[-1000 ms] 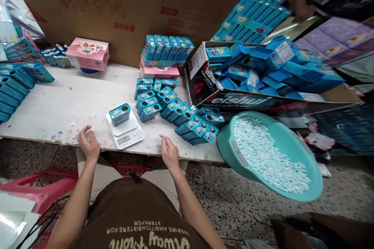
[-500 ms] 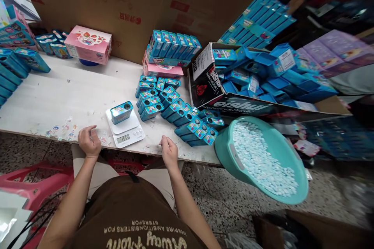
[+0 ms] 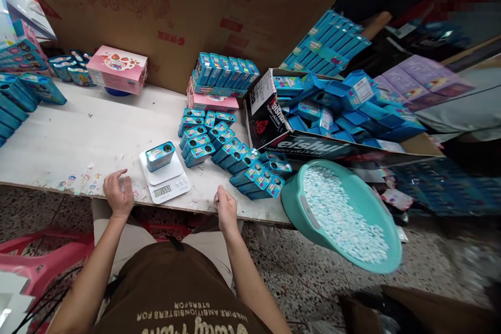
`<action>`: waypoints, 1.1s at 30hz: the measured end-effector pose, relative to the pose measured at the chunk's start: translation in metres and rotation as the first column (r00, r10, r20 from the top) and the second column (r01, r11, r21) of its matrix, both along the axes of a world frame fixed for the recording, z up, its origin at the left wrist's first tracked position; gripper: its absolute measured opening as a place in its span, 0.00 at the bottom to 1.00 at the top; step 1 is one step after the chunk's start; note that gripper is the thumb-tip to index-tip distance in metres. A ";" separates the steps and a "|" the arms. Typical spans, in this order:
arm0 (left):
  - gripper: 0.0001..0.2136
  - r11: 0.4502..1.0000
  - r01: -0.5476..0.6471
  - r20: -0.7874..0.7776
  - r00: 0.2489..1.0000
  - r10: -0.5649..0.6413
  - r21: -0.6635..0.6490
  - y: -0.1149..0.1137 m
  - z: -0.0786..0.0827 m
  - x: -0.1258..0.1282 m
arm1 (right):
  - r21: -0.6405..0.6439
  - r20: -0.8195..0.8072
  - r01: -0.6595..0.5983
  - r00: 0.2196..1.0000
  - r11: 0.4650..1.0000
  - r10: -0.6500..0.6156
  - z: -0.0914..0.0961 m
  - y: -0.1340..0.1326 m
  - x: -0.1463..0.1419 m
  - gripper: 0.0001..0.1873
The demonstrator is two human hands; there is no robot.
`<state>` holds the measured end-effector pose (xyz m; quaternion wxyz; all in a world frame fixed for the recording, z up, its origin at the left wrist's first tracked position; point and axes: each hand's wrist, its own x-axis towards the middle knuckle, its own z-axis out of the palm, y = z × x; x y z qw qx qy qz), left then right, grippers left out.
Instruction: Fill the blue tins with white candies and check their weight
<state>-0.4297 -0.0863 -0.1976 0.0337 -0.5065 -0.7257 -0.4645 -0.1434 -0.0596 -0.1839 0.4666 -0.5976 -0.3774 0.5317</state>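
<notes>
Left grip [image 3: 118, 194] open, empty, on front edge of surface [image 3: 74, 141], just beside digital scale [image 3: 164, 188] carrying blue tin [image 3: 160, 156]; right grip [image 3: 226, 210] loosely curled, empty, same edge, near tin rows [image 3: 235, 159]; bare room toward left.

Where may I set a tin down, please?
The widest bare patch of the white tabletop lies between the pink box and the kitchen scale, behind the left hand. It is crowded right of the scale, where blue tins pack the table up to the teal basin.
</notes>
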 end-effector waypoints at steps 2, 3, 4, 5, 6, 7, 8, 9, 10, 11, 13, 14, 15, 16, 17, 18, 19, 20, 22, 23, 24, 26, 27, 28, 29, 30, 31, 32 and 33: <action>0.22 0.998 0.048 -0.007 0.999 -0.048 0.039 0.009 0.018 0.009 | -0.063 -0.118 0.023 0.993 0.998 -0.030 0.003 0.001 0.000 0.25; 0.28 0.996 0.079 -0.011 0.997 -0.079 0.044 0.016 0.028 0.014 | -0.098 -0.172 0.022 0.984 0.995 -0.038 0.005 0.001 0.000 0.25; 0.33 0.994 0.108 -0.015 0.994 -0.108 0.035 0.023 0.037 0.020 | -0.131 -0.227 0.011 0.973 0.991 -0.041 0.007 0.002 0.000 0.24; 0.37 0.991 0.132 -0.015 0.991 -0.131 0.014 0.030 0.044 0.025 | -0.161 -0.285 -0.007 0.958 0.987 -0.040 0.009 0.002 0.000 0.23; 0.39 0.988 0.154 -0.007 0.988 -0.154 -0.019 0.037 0.049 0.030 | -0.189 -0.345 -0.031 0.938 0.981 -0.037 0.011 0.002 0.000 0.22; 0.38 0.983 0.175 0.016 0.985 -0.174 -0.060 0.044 0.054 0.034 | -0.214 -0.405 -0.057 0.913 0.975 -0.036 0.013 0.003 0.000 0.21; 0.34 0.975 0.194 0.055 0.980 -0.189 -0.106 0.050 0.057 0.037 | -0.235 -0.462 -0.084 0.886 0.968 -0.035 0.015 0.003 0.000 0.20; 0.29 0.965 0.215 0.099 0.974 -0.201 -0.150 0.054 0.059 0.039 | -0.253 -0.511 -0.107 0.859 0.962 -0.038 0.016 0.003 -0.001 0.19; 0.25 0.953 0.240 0.140 0.966 -0.216 -0.186 0.056 0.061 0.041 | -0.269 -0.553 -0.126 0.832 0.955 -0.046 0.018 0.004 -0.002 0.18; 0.21 0.942 0.267 0.164 0.958 -0.235 -0.204 0.057 0.064 0.044 | -0.286 -0.591 -0.143 0.805 0.948 -0.057 0.020 0.004 -0.003 0.18; 0.17 0.924 0.336 0.129 0.940 -0.316 -0.182 0.054 0.072 0.051 | -0.316 -0.662 -0.173 0.744 0.933 -0.087 0.022 0.006 -0.006 0.16; 0.16 0.905 0.393 0.073 0.920 -0.386 -0.162 0.051 0.077 0.056 | -0.333 -0.697 -0.185 0.709 0.925 -0.109 0.023 0.008 -0.008 0.15; 0.16 0.874 0.463 0.007 0.884 -0.468 -0.147 0.047 0.083 0.061 | -0.348 -0.729 -0.198 0.672 0.916 -0.132 0.024 0.010 -0.010 0.14; 0.16 0.829 0.540 -0.060 0.832 -0.552 -0.147 0.044 0.089 0.067 | -0.360 -0.759 -0.214 0.633 0.908 -0.152 0.025 0.012 -0.012 0.13; 0.18 0.775 0.610 -0.122 0.767 -0.629 -0.163 0.041 0.095 0.074 | -0.367 -0.786 -0.232 0.595 0.901 -0.167 0.025 0.015 -0.014 0.13; 0.19 0.722 0.665 -0.177 0.700 -0.692 -0.193 0.039 0.100 0.080 | -0.372 -0.807 -0.247 0.563 0.895 -0.180 0.026 0.017 -0.017 0.12; 0.21 0.676 0.700 -0.226 0.637 -0.737 -0.229 0.038 0.104 0.086 | -0.375 -0.821 -0.257 0.539 0.891 -0.190 0.026 0.020 -0.020 0.13; 0.22 0.641 0.720 -0.269 0.583 -0.766 -0.266 0.038 0.107 0.091 | -0.379 -0.828 -0.259 0.524 0.888 -0.200 0.026 0.023 -0.023 0.13; 0.24 0.601 0.725 -0.341 0.501 -0.796 -0.336 0.040 0.111 0.098 | -0.403 -0.822 -0.235 0.519 0.885 -0.236 0.026 0.028 -0.029 0.13; 0.25 0.592 0.720 -0.369 0.472 -0.801 -0.363 0.041 0.113 0.100 | -0.415 -0.817 -0.223 0.519 0.882 -0.253 0.026 0.030 -0.031 0.13; 0.26 0.588 0.712 -0.394 0.449 -0.802 -0.384 0.043 0.114 0.102 | -0.422 -0.816 -0.217 0.514 0.880 -0.264 0.026 0.031 -0.033 0.12; 0.26 0.591 0.697 -0.439 0.419 -0.795 -0.406 0.047 0.117 0.103 | -0.412 -0.831 -0.226 0.491 0.883 -0.262 0.028 0.034 -0.033 0.12; 0.26 0.597 0.690 -0.459 0.410 -0.788 -0.410 0.049 0.118 0.104 | -0.401 -0.840 -0.231 0.480 0.886 -0.255 0.028 0.035 -0.033 0.12; 0.26 0.602 0.685 -0.478 0.400 -0.782 -0.411 0.050 0.120 0.104 | -0.394 -0.845 -0.235 0.473 0.889 -0.250 0.029 0.036 -0.032 0.12; 0.25 0.605 0.682 -0.495 0.390 -0.777 -0.412 0.050 0.121 0.104 | -0.397 -0.844 -0.232 0.471 0.888 -0.254 0.030 0.036 -0.031 0.11; 0.25 0.605 0.682 -0.509 0.379 -0.773 -0.412 0.051 0.122 0.104 | -0.407 -0.840 -0.226 0.473 0.885 -0.266 0.031 0.037 -0.030 0.11; 0.25 0.603 0.683 -0.519 0.368 -0.771 -0.412 0.050 0.123 0.105 | -0.423 -0.832 -0.216 0.477 0.880 -0.283 0.033 0.038 -0.030 0.10; 0.25 0.602 0.684 -0.527 0.360 -0.770 -0.413 0.050 0.123 0.105 | -0.440 -0.823 -0.206 0.483 0.874 -0.300 0.034 0.039 -0.029 0.10; 0.24 0.601 0.683 -0.531 0.354 -0.770 -0.416 0.050 0.124 0.106 | -0.456 -0.812 -0.194 0.490 0.869 -0.317 0.036 0.039 -0.029 0.10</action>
